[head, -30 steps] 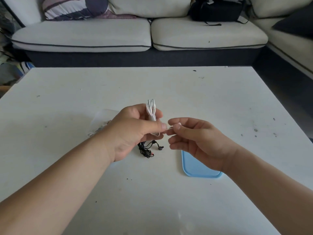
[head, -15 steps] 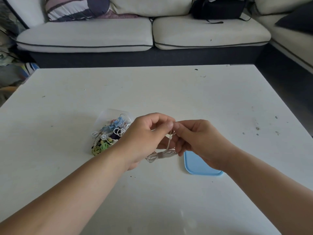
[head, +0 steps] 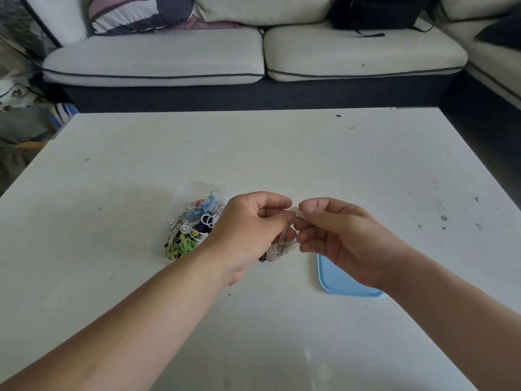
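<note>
My L hand point(head: 251, 230) & R hand point(head: 344, 238), fingers curled, both pinch the cord point(head: 277, 251); I'd pull taut w/ the bundle hanging at 6 o'clock.

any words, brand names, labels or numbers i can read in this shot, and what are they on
No readable text anywhere in the view.
blue lid: plain, no print.
clear tub of coloured cords: no label shows.
black bag on the sofa: no legible logo.
white cord pinched by the left hand and right hand: no marking.
</note>
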`<action>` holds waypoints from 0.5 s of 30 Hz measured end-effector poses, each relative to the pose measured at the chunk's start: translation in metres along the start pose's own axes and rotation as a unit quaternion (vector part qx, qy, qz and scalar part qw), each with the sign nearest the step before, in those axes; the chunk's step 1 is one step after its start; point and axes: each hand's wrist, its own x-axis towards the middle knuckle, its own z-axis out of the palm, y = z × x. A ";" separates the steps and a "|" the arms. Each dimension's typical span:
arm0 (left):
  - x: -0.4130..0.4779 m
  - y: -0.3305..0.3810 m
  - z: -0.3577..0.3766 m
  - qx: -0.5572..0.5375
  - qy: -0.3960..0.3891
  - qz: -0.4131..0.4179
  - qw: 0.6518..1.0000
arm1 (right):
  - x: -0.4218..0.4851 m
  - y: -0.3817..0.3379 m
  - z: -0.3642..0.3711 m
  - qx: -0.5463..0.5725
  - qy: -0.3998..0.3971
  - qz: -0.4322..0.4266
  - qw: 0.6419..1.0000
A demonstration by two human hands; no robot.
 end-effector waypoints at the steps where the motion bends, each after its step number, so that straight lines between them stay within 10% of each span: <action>1: 0.000 0.000 0.000 -0.004 0.004 0.004 1.000 | 0.000 -0.001 -0.001 0.005 -0.009 -0.003 1.000; 15: -0.004 -0.002 0.017 0.024 -0.027 0.045 0.998 | -0.009 0.001 -0.015 -0.066 0.051 0.007 0.996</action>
